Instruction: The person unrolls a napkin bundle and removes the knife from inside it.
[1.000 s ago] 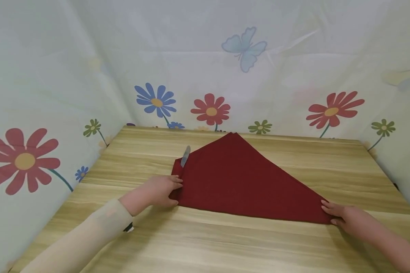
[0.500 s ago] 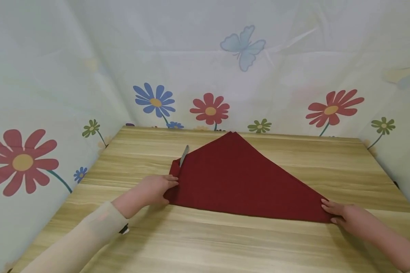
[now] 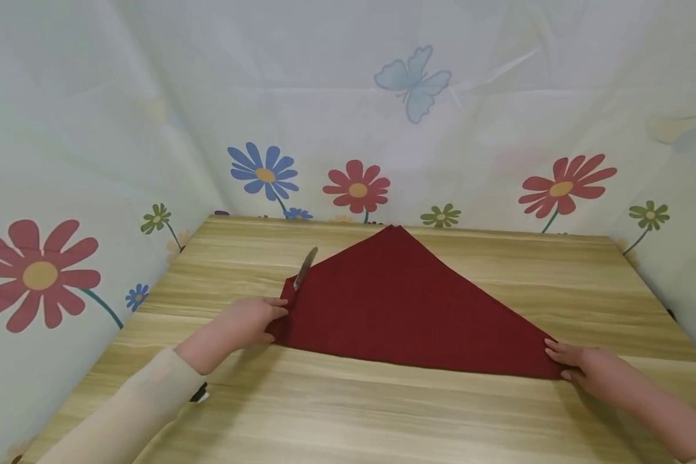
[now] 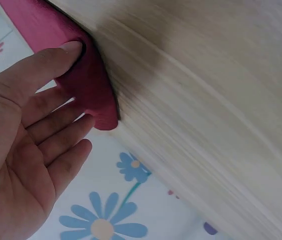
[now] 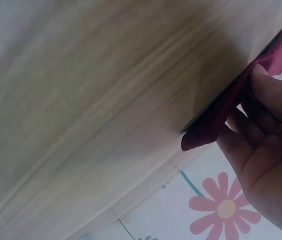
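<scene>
A dark red cloth [image 3: 400,309] lies on the wooden table as a broad folded triangle, its peak toward the back. At its left end my left hand [image 3: 246,325] pinches the corner; the left wrist view has the thumb on one side of the red fabric [image 4: 93,92] and fingers behind it. My right hand [image 3: 594,370] pinches the right corner, where the cloth's tip [image 5: 200,139] juts past the fingers in the right wrist view. A grey, round-tipped knife blade [image 3: 306,267] sticks out over the cloth's upper left edge, its lower end against the fabric.
The pale wood-grain table [image 3: 383,419] runs back to a white hanging sheet [image 3: 301,77] printed with flowers and a butterfly. The same sheet closes in the left and right sides. A small black-and-white piece [image 3: 199,393] shows beneath the left sleeve.
My left hand has moved left, drawing the cloth's left end along and widening the triangle. The knife blade has shifted slightly left and turned. My right hand stays at its corner.
</scene>
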`<state>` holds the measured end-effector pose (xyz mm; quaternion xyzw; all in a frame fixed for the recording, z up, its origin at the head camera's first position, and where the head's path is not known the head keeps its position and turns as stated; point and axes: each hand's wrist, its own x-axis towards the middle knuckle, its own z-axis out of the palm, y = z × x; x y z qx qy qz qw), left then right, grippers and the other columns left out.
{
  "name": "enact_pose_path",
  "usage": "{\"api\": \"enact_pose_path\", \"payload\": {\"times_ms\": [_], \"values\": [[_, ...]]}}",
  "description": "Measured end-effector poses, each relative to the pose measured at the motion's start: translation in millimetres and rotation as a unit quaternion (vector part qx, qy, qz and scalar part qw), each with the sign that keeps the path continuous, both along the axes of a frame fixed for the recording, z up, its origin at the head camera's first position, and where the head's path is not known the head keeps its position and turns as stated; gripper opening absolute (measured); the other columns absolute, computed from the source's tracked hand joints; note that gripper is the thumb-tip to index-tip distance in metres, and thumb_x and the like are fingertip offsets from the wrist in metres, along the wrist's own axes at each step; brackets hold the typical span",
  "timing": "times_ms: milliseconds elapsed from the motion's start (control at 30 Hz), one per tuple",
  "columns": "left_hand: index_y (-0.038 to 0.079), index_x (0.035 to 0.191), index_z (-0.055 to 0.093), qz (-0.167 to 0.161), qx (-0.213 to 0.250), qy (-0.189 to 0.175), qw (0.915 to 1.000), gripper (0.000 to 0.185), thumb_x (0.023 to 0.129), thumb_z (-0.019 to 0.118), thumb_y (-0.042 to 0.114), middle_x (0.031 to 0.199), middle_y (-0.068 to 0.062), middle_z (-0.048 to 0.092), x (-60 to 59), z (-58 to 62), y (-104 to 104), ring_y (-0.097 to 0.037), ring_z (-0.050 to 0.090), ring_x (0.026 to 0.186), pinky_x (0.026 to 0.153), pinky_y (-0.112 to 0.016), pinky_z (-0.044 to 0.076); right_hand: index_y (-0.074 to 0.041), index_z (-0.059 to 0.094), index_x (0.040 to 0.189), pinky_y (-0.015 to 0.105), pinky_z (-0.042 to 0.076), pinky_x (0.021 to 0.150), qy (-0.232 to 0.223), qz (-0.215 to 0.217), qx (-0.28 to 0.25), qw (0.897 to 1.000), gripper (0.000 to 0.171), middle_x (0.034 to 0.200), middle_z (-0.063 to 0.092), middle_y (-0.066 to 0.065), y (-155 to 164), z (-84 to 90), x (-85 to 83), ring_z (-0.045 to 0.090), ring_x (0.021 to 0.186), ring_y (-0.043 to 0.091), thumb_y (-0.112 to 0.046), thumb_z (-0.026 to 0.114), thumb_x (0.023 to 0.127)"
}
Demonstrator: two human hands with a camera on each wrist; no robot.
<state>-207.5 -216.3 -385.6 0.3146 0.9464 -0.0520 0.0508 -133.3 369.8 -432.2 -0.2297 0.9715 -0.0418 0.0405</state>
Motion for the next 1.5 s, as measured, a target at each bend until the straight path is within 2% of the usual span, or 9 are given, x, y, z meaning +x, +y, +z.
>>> {"api": "enact_pose_path", "payload": {"times_ms": [233, 533, 700, 833, 967, 1100, 1233, 1400, 1500], "values": [[-0.001, 0.123, 0.072, 0.017, 0.003, -0.006, 0.9998, 0.045, 0.083, 0.084, 0.015, 0.132, -0.017, 0.07, -1.7, -8.5, -10, -0.034, 0.07, 0.119, 0.098, -0.043, 0.059, 0.005, 0.074, 0.118, 0.038, 0.062, 0.081, 0.012, 0.001, -0.002, 1.0, 0.036, 0.127, 0.069, 0.026, 2, -2.2, 1.9, 0.073, 0.105, 0.042, -0.006, 0.077, 0.084], [-0.001, 0.127, 0.07, 0.038, 0.024, -0.018, 0.9988, 0.048, 0.09, 0.078, 0.029, 0.134, -0.018, 0.069, 0.4, -0.9, -1, -0.035, 0.068, 0.122, 0.101, -0.047, 0.057, 0.004, 0.075, 0.117, 0.035, 0.062, 0.081, 0.023, 0.006, 0.001, 1.0, 0.037, 0.126, 0.071, 0.024, 2, -4.8, 3.6, 0.074, 0.104, 0.039, -0.007, 0.078, 0.082], [-0.001, 0.128, 0.069, 0.011, 0.029, 0.006, 0.9995, 0.042, 0.093, 0.074, 0.023, 0.133, -0.017, 0.069, -2.3, 0.1, 12, -0.033, 0.068, 0.121, 0.099, -0.046, 0.058, 0.004, 0.075, 0.117, 0.036, 0.062, 0.081, 0.031, 0.002, -0.002, 1.0, 0.036, 0.126, 0.071, 0.024, 2, -3.5, 3.0, 0.074, 0.104, 0.039, -0.006, 0.078, 0.082], [0.0, 0.127, 0.07, -0.031, 0.002, 0.006, 0.9995, 0.041, 0.093, 0.075, 0.021, 0.136, -0.016, 0.068, -5.4, -4.5, 18, -0.032, 0.067, 0.124, 0.101, -0.044, 0.058, 0.004, 0.075, 0.117, 0.036, 0.062, 0.081, 0.034, 0.002, -0.004, 0.999, 0.036, 0.126, 0.071, 0.024, 2, -2.7, 2.3, 0.073, 0.104, 0.039, -0.005, 0.078, 0.083], [-0.001, 0.126, 0.07, -0.041, -0.021, 0.005, 0.9989, 0.042, 0.093, 0.075, 0.024, 0.136, -0.018, 0.068, -6.7, -10.0, 17, -0.033, 0.064, 0.129, 0.105, -0.045, 0.055, 0.004, 0.075, 0.117, 0.036, 0.062, 0.081, 0.032, 0.006, -0.002, 0.999, 0.036, 0.125, 0.071, 0.024, 2, -2.9, 2.1, 0.074, 0.104, 0.039, -0.006, 0.078, 0.083], [-0.005, 0.122, 0.071, -0.033, -0.023, 0.019, 0.999, 0.043, 0.092, 0.075, 0.026, 0.131, -0.021, 0.07, -7.7, -13.9, 11, -0.036, 0.063, 0.13, 0.107, -0.046, 0.053, 0.004, 0.075, 0.117, 0.037, 0.062, 0.082, 0.021, 0.003, -0.002, 1.0, 0.036, 0.126, 0.071, 0.025, 2, -2.6, 2.2, 0.073, 0.106, 0.04, -0.006, 0.077, 0.083], [-0.008, 0.119, 0.071, -0.023, -0.018, 0.033, 0.999, 0.042, 0.09, 0.075, 0.023, 0.13, -0.021, 0.07, -10.6, -15.1, 4, -0.038, 0.062, 0.131, 0.108, -0.046, 0.053, 0.004, 0.075, 0.117, 0.038, 0.062, 0.082, 0.029, -0.002, -0.004, 1.0, 0.036, 0.126, 0.071, 0.024, 2, -1.6, 2.1, 0.073, 0.105, 0.04, -0.005, 0.078, 0.082], [-0.007, 0.12, 0.071, -0.008, -0.023, 0.026, 0.9994, 0.043, 0.088, 0.077, 0.023, 0.132, -0.021, 0.069, -10.0, -12.1, -2, -0.038, 0.062, 0.13, 0.108, -0.046, 0.053, 0.003, 0.076, 0.116, 0.034, 0.062, 0.081, 0.047, 0.006, -0.006, 0.999, 0.036, 0.124, 0.072, 0.023, 2, -3.9, 1.6, 0.074, 0.105, 0.037, -0.006, 0.079, 0.081], [-0.006, 0.12, 0.072, 0.0, -0.02, 0.023, 0.9995, 0.043, 0.087, 0.077, 0.022, 0.133, -0.02, 0.069, -7.0, -8.7, -4, -0.038, 0.063, 0.129, 0.107, -0.046, 0.054, 0.003, 0.075, 0.116, 0.033, 0.061, 0.081, 0.042, 0.004, -0.006, 0.999, 0.037, 0.124, 0.072, 0.023, 2, -3.7, 1.7, 0.074, 0.106, 0.037, -0.007, 0.079, 0.081]]}}
